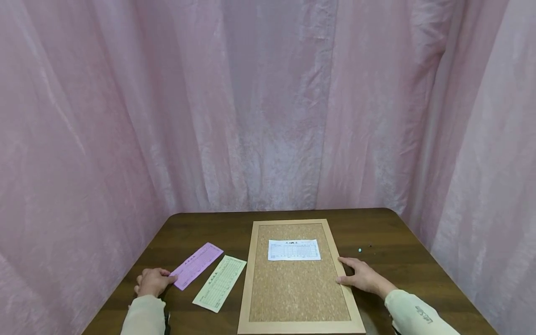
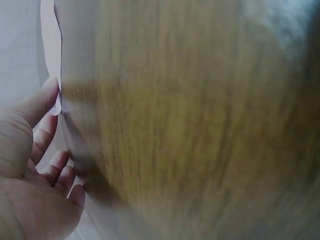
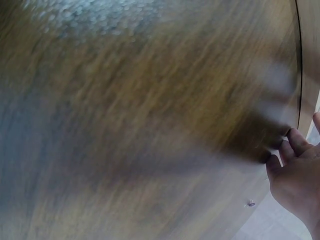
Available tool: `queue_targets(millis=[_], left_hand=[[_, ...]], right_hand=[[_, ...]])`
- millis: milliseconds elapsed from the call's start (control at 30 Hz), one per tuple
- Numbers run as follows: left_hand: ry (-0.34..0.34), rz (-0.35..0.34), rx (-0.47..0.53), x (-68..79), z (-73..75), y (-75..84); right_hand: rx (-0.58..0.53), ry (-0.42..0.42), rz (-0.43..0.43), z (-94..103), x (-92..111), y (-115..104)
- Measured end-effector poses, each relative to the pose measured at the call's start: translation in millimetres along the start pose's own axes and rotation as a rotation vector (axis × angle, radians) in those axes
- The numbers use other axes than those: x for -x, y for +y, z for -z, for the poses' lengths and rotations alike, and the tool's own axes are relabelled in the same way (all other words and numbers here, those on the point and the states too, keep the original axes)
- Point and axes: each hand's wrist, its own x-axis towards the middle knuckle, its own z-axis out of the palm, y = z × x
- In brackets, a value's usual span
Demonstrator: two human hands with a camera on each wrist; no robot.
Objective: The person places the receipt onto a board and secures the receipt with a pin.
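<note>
At the left of the table, my left hand (image 1: 151,282) pinches the near corner of a purple printed slip (image 1: 198,264) between thumb and forefinger. The left wrist view shows that slip (image 2: 51,35) edge-on, its end between the fingertips, the other fingers loosely bent. A pale green printed slip (image 1: 220,284) lies between it and a wood-framed cork board (image 1: 299,298). On the upper part of the board sits a white printed slip (image 1: 294,251). My right hand (image 1: 365,278) rests against the board's right frame, thumb and forefinger spread along it.
Right of the board, a tiny light-blue piece (image 1: 359,250) and a few dark specks lie on the brown wooden table (image 1: 402,260). In the right wrist view, a small pin-like object (image 3: 251,203) is near the hand. Pink curtains (image 1: 272,107) hang close around the table.
</note>
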Motion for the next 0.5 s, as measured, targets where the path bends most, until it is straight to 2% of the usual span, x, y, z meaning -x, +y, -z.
queue_targets(millis=[300, 500], left_hand=[[0.035, -0.009, 0.006, -1.0, -3.4, -1.5], [0.065, -0.04, 0.014, -3.5, -4.6, -2.8]], right_hand=[[-0.011, 0.005, 0.012, 0.1, 1.7, -1.1], [0.029, 0.017, 0.055, -0.3, 2.1, 1.3]])
